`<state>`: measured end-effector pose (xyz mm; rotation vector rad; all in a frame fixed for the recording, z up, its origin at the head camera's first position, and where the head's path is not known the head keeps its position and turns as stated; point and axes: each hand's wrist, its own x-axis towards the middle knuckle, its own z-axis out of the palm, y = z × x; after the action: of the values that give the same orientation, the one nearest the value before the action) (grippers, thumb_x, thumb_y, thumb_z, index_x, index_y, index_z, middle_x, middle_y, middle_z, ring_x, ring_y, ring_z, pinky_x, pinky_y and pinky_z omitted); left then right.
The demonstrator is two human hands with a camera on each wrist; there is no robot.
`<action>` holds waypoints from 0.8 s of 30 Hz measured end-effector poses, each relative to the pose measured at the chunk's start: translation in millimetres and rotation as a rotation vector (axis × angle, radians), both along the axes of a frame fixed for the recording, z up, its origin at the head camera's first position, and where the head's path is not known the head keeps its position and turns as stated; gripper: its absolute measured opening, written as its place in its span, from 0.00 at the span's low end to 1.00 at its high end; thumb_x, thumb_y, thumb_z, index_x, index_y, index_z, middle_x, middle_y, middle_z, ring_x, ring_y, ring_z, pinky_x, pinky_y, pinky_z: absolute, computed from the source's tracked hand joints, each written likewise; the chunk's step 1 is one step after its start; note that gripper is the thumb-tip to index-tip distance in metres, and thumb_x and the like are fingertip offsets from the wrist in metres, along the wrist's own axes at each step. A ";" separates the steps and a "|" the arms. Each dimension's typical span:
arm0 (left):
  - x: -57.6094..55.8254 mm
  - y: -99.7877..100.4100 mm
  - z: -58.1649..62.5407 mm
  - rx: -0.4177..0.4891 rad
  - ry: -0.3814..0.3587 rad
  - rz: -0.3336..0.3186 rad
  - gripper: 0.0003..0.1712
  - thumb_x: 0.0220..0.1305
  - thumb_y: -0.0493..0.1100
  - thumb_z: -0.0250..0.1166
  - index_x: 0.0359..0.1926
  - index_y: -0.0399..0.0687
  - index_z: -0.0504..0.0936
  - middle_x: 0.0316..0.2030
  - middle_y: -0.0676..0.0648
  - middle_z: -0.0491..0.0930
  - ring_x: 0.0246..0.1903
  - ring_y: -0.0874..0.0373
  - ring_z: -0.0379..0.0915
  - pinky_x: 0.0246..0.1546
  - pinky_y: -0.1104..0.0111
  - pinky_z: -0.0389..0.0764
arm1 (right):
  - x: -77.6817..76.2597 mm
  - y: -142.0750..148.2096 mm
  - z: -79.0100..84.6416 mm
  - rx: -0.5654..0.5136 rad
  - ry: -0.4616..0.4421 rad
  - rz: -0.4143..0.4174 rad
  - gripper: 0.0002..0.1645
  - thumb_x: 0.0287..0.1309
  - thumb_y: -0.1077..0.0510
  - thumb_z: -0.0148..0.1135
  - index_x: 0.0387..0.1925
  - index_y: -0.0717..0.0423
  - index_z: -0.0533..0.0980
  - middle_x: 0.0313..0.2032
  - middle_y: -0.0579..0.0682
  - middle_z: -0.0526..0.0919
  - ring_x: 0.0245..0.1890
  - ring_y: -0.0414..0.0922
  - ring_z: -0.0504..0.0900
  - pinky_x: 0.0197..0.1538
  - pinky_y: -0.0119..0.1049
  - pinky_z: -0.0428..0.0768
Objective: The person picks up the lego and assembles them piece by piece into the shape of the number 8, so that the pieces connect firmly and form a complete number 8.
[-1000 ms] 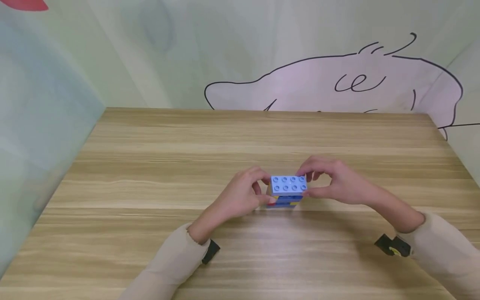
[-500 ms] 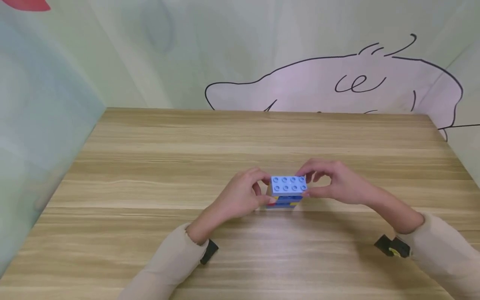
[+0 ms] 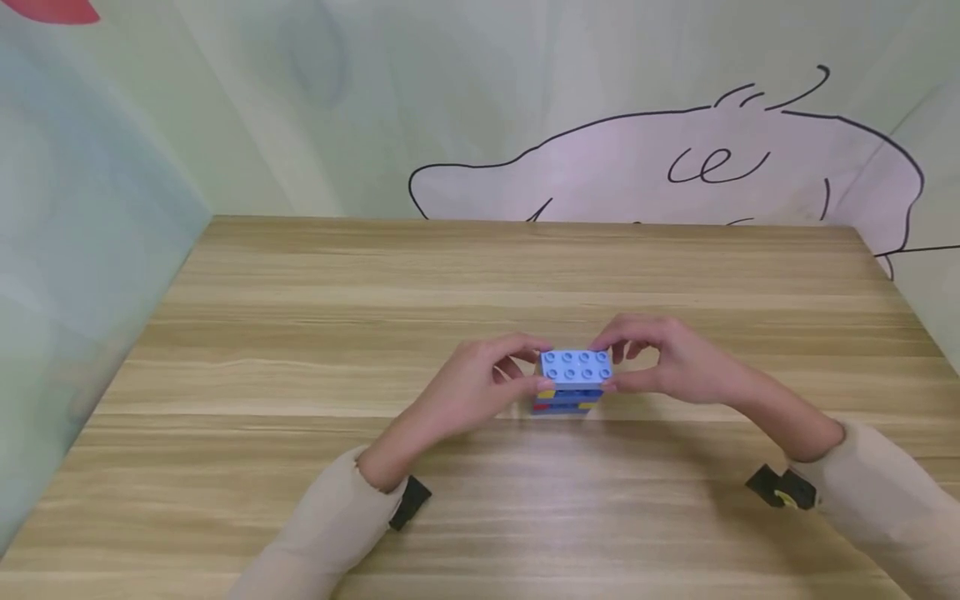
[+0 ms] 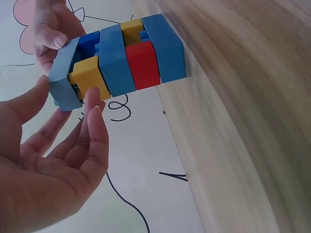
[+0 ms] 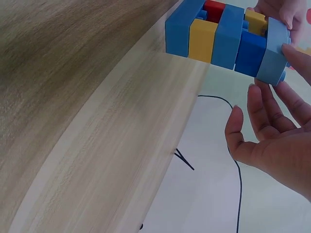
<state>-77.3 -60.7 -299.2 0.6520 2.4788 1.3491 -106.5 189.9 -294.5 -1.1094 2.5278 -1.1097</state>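
A tower of toy building bricks (image 3: 567, 400) stands on the table, topped by a light blue eight-stud brick (image 3: 576, 367). Beneath it, the left wrist view shows a yellow brick (image 4: 90, 77), a long blue brick (image 4: 116, 60), a red brick (image 4: 143, 65) and a long blue brick (image 4: 165, 48) at the base. My left hand (image 3: 476, 379) pinches the top brick's left end, thumb in front and index finger behind. On the opposite end, my right hand (image 3: 686, 362) pinches the same brick between thumb and fingers. Its other fingers (image 5: 262, 114) are off the tower.
The wood-grain table (image 3: 337, 333) extends around the tower on all sides. Behind it rises a wall (image 3: 300, 108) with a line drawing. Black wrist devices (image 3: 410, 502) sit at both sleeves.
My left hand has risen from the lower bricks to the top brick's left end, its fingers straightening a little. My right hand and the tower stay nearly where they were.
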 end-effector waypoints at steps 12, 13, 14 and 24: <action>-0.6 2.3 -0.1 0.018 0.008 0.015 0.18 0.55 0.40 0.67 0.48 0.42 0.79 0.41 0.47 0.80 0.32 0.61 0.76 0.30 0.73 0.76 | 1.2 -1.0 -0.6 0.000 0.018 -0.008 0.17 0.44 0.62 0.71 0.40 0.54 0.79 0.37 0.41 0.79 0.34 0.42 0.75 0.38 0.39 0.76; -0.7 2.2 -0.7 0.020 0.007 0.018 0.18 0.55 0.39 0.67 0.48 0.42 0.79 0.41 0.47 0.80 0.32 0.60 0.76 0.30 0.73 0.76 | 1.5 -1.2 -0.7 0.001 0.019 -0.010 0.17 0.44 0.62 0.71 0.40 0.54 0.79 0.37 0.41 0.79 0.34 0.42 0.75 0.38 0.38 0.76; -0.8 2.3 -1.3 0.023 0.005 0.020 0.18 0.55 0.39 0.67 0.47 0.42 0.79 0.41 0.47 0.80 0.32 0.60 0.76 0.30 0.73 0.76 | 1.9 -1.3 -0.8 0.001 0.021 -0.011 0.17 0.44 0.62 0.71 0.40 0.54 0.79 0.37 0.41 0.79 0.34 0.43 0.74 0.38 0.38 0.76; 0.3 3.5 -2.5 0.046 -0.012 0.032 0.17 0.54 0.38 0.67 0.46 0.41 0.79 0.42 0.47 0.79 0.33 0.60 0.76 0.30 0.73 0.77 | 6.0 -2.0 -1.1 -0.014 0.089 -0.006 0.19 0.43 0.62 0.72 0.41 0.55 0.78 0.37 0.41 0.79 0.34 0.40 0.73 0.36 0.32 0.73</action>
<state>-77.0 -57.2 -301.7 0.6149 2.4656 1.4211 -100.5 187.8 -295.5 -1.1802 2.5958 -1.1056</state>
